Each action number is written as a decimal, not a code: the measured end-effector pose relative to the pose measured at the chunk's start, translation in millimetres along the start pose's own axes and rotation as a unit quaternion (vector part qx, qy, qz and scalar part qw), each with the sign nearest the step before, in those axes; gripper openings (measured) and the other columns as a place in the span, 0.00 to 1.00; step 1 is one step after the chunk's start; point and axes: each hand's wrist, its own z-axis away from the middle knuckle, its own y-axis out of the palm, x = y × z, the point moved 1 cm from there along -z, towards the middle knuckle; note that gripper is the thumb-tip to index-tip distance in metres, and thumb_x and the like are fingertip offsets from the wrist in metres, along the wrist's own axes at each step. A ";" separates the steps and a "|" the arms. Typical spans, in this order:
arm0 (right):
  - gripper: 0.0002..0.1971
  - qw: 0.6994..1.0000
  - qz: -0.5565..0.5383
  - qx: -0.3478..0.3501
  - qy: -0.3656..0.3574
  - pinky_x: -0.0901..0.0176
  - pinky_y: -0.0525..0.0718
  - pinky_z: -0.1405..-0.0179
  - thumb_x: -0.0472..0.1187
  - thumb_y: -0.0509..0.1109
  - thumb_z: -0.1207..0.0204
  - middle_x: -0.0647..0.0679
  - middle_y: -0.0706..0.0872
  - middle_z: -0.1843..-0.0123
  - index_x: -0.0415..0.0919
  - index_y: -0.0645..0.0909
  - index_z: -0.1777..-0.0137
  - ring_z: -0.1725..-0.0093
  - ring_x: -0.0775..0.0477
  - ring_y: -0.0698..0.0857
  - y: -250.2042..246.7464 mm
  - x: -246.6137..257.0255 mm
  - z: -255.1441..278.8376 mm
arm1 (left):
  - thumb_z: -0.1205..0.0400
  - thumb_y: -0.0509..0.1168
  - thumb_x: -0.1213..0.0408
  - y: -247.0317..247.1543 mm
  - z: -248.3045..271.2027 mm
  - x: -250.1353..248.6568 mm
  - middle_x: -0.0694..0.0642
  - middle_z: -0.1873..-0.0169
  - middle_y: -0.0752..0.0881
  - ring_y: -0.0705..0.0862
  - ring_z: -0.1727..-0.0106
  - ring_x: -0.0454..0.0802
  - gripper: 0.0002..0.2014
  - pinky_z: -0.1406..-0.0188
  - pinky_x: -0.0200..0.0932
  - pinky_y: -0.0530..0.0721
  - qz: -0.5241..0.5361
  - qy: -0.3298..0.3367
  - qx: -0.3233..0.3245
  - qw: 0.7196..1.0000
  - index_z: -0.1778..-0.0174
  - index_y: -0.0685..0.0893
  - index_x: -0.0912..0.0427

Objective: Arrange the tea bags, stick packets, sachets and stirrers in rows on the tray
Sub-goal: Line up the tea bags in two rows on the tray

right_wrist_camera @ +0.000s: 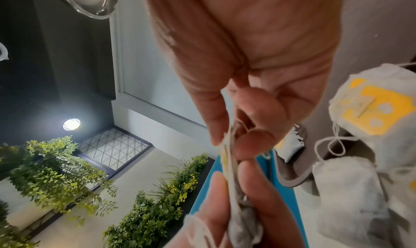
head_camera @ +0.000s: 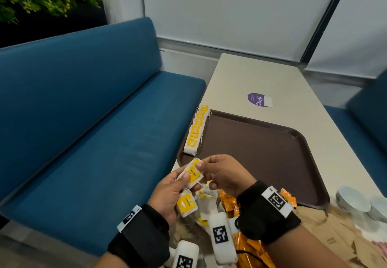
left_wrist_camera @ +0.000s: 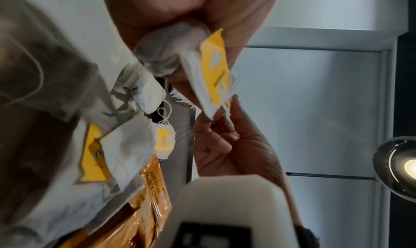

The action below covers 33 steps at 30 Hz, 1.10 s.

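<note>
both hands meet just above the near left corner of the brown tray (head_camera: 261, 142). the left hand (head_camera: 167, 192) grips a small stack of yellow-tagged tea bags (head_camera: 191, 172) with curled fingers, and the right hand (head_camera: 224, 173) pinches the stack's top edge between thumb and forefinger. a row of tea bags (head_camera: 196, 130) lies along the tray's left rim. loose tea bags (head_camera: 186, 203) and orange coffee sachets (head_camera: 228, 202) sit heaped on the table beneath the wrists.

Two bare hands, left hand (head_camera: 167, 192), right hand (head_camera: 225, 173). Black fabric wrist wraps (head_camera: 270, 219) on both forearms. White tag (head_camera: 276, 200) with black square-pattern marker on each wrap. White camera pods (head_camera: 221, 236) under wrists, same black markers printed.
</note>
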 end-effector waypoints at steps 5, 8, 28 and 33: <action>0.05 0.999 -0.036 -0.032 -0.004 0.68 0.68 0.83 0.36 0.70 0.22 0.38 0.84 0.63 0.34 0.83 0.55 0.74 0.55 0.80 -1.1 1.3 -7.7 | 0.18 0.61 0.68 -7.1 -4.6 0.9 0.66 0.53 0.89 0.88 0.69 0.52 0.14 0.71 0.41 0.88 0.019 0.004 -0.032 0.999 0.38 0.81 0.69; 0.05 0.997 -0.020 -0.069 -0.035 0.68 0.67 0.86 0.38 0.68 0.20 0.38 0.84 0.62 0.37 0.80 0.56 0.74 0.55 0.81 -3.2 9.0 -17.2 | 0.17 0.60 0.69 -10.2 -7.0 -2.1 0.62 0.64 0.90 0.85 0.76 0.48 0.09 0.78 0.36 0.85 0.018 0.005 -0.059 0.998 0.47 0.82 0.70; 0.14 0.897 0.438 -0.053 0.040 0.70 0.83 0.70 0.34 0.71 0.26 0.43 0.85 0.57 0.30 0.83 0.42 0.60 0.47 0.86 24.2 38.0 -124.6 | 0.22 0.59 0.82 -23.5 -26.3 -27.3 0.58 0.66 0.86 0.84 0.70 0.48 0.10 0.80 0.35 0.82 -0.021 -0.004 -0.103 0.994 0.54 0.80 0.64; 0.16 0.884 0.444 -0.140 0.046 0.61 0.79 0.41 0.39 0.72 0.25 0.42 0.84 0.37 0.34 0.82 0.38 0.37 0.44 0.84 19.9 48.6 -127.7 | 0.22 0.62 0.81 -25.0 -30.0 -24.0 0.60 0.60 0.87 0.83 0.62 0.51 0.10 0.78 0.36 0.84 -0.027 0.000 -0.112 0.993 0.51 0.81 0.64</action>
